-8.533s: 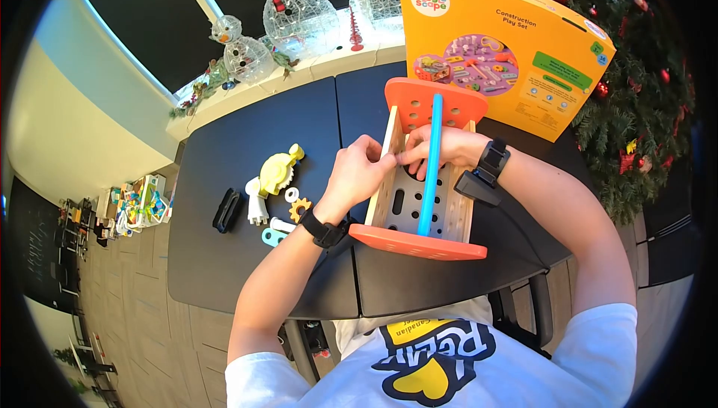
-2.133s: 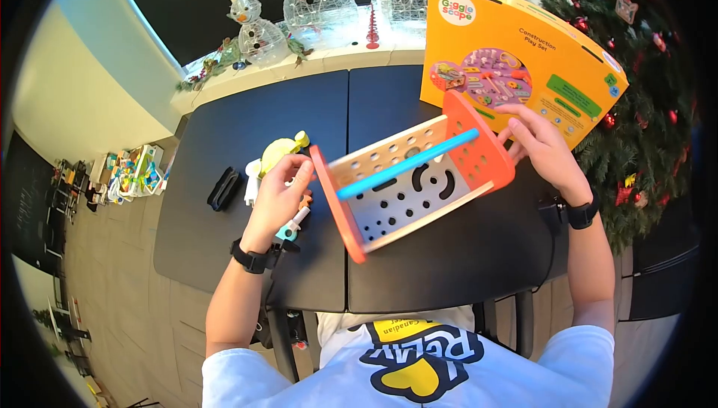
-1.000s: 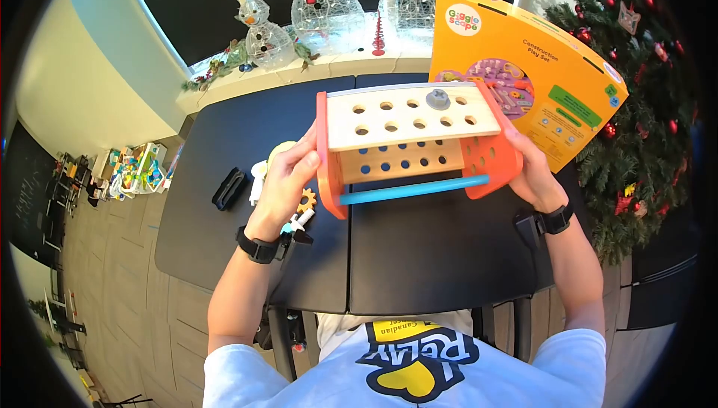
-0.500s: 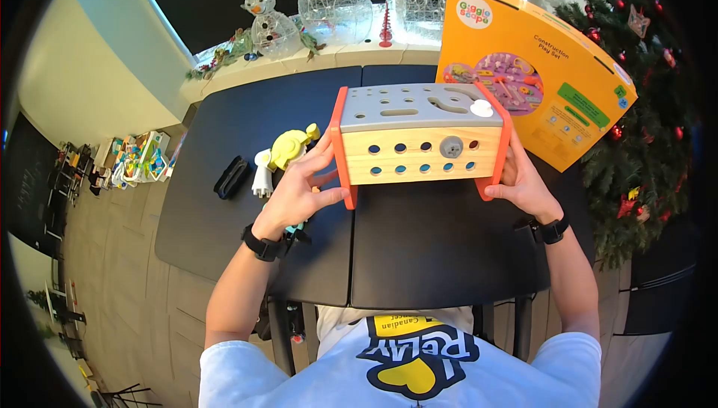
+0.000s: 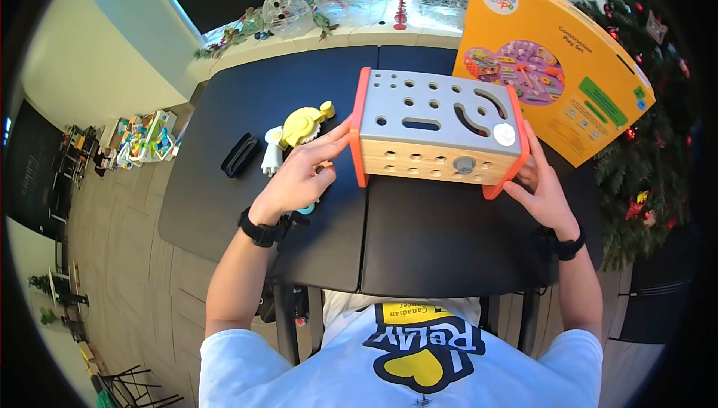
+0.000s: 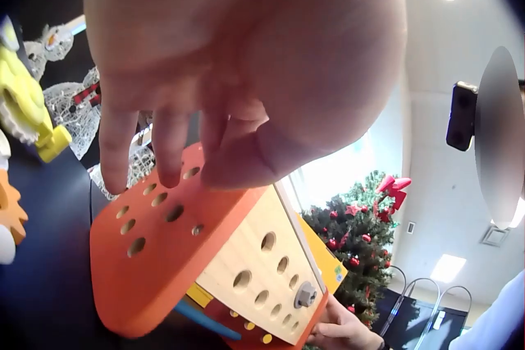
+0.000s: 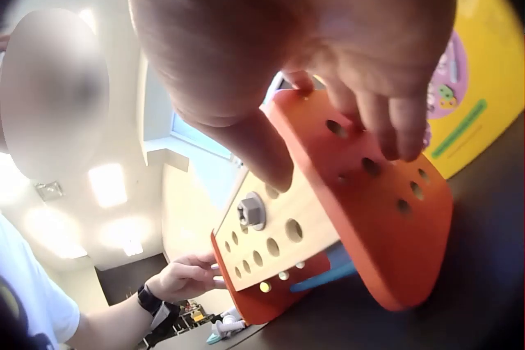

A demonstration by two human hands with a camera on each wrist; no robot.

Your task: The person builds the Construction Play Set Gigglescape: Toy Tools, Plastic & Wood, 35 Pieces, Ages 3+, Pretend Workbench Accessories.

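Over the dark table [image 5: 441, 251], near and left of the yellow box [image 5: 550, 60], the toy bench [image 5: 445, 136] is upright, footing unclear. The right hand [image 5: 550, 192] pinches its right end; the left hand [image 5: 301, 178] lays straight fingers against the left. Uneven release could jolt the grey bolt [image 5: 464, 165] loose.

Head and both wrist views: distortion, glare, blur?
Head: fisheye bows the yellow cardboard box; grey-topped wooden toy workbench fairly sharp. Left wrist: bare left hand shaded, soft; rectangular white ceiling lights blown out. Right wrist: bare right hand soft, same glare.
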